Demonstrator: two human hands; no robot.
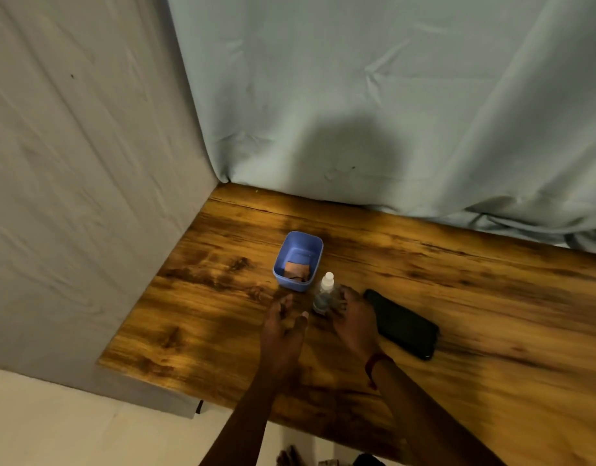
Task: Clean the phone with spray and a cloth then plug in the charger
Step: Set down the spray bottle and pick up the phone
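Note:
A small clear spray bottle (324, 294) with a white cap stands upright on the wooden table (474, 297). My right hand (352, 317) is right beside it, fingers curled at its right side and touching it or nearly so; the blur hides whether they grip. My left hand (283, 327) hovers open just left of the bottle, fingers spread, holding nothing. A black phone (404, 322) lies flat, screen dark, just right of my right hand. A blue plastic tub (291, 245) behind the bottle holds a folded brownish cloth (296, 270). No charger is in view.
Grey-blue sheets hang as walls behind the table (357, 95) and along its left side (71, 196). The table's left edge and near edge drop to a pale floor (54, 432). A red band circles my right wrist (374, 363).

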